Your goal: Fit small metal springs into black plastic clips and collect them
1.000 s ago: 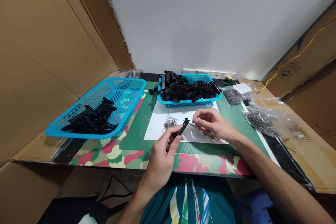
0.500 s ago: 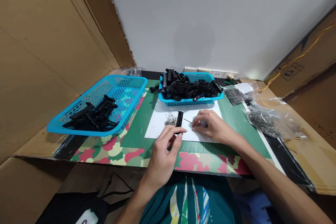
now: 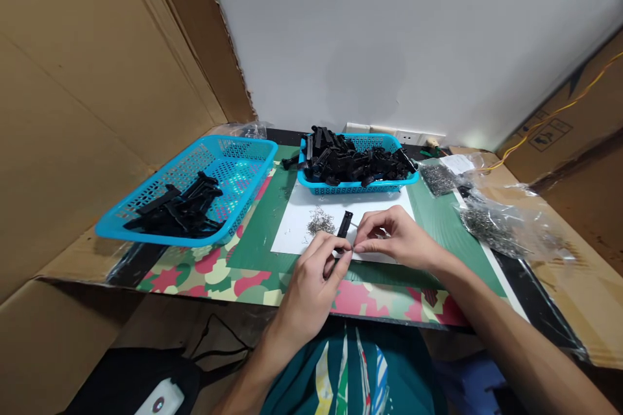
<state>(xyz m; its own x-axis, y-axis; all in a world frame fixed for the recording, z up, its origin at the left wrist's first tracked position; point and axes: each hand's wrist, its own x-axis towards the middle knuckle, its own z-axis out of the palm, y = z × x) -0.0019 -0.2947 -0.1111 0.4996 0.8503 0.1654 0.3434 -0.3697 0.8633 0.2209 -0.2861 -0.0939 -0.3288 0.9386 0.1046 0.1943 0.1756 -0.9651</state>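
My left hand (image 3: pixel 316 272) is closed around the lower end of a narrow black plastic part (image 3: pixel 345 225), whose upper end sticks up and leans slightly right. My right hand (image 3: pixel 396 238) is closed, with thumb and index finger pinched close to my left fingertips. A thin metal rod (image 3: pixel 354 225) pokes out from its curled fingers towards the black part. Whatever sits in the pinch itself is too small to make out. A pile of small wire pieces (image 3: pixel 320 223) lies on the white sheet (image 3: pixel 291 233), just beyond my left hand.
A blue basket (image 3: pixel 360 189) heaped with black parts stands behind the sheet. At the left, a larger blue basket (image 3: pixel 250 198) holds several black parts. Clear bags of small metal pieces (image 3: pixel 489 224) lie at the right. Cardboard (image 3: pixel 97 65) walls the left side.
My right hand has moved left, bringing its fingertips against those of my left hand. The black part has shifted slightly right in the view and now leans more.
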